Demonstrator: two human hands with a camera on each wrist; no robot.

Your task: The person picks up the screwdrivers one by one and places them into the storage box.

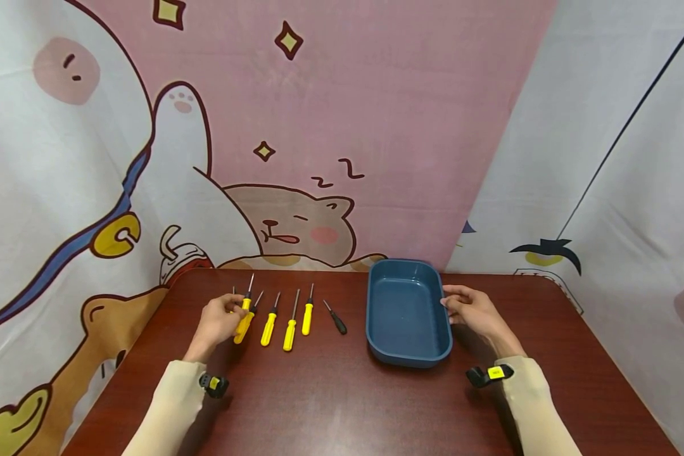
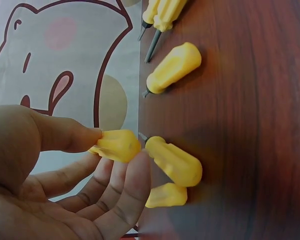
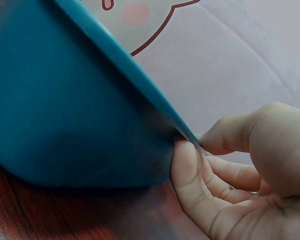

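My left hand (image 1: 219,321) pinches a yellow-handled screwdriver (image 2: 117,145) between thumb and fingers, its shaft pointing up and away in the head view. Close beside it, another yellow screwdriver (image 1: 241,334) lies on the table, partly overlapped by the held one. To the right, several more form a loose row: yellow ones (image 1: 268,329) and a smaller black-handled screwdriver (image 1: 339,323). A deep blue rectangular tray (image 1: 408,362) stands right of the row. At its right side, my right hand (image 1: 479,315) grips the rim (image 3: 160,97) with thumb and fingers.
The dark red-brown wooden table (image 1: 330,405) backs onto a hanging cloth (image 1: 410,126) printed with cartoon animals. Both wrists wear a small black device on a strap, the left one (image 1: 213,384) just past the sleeve cuff.
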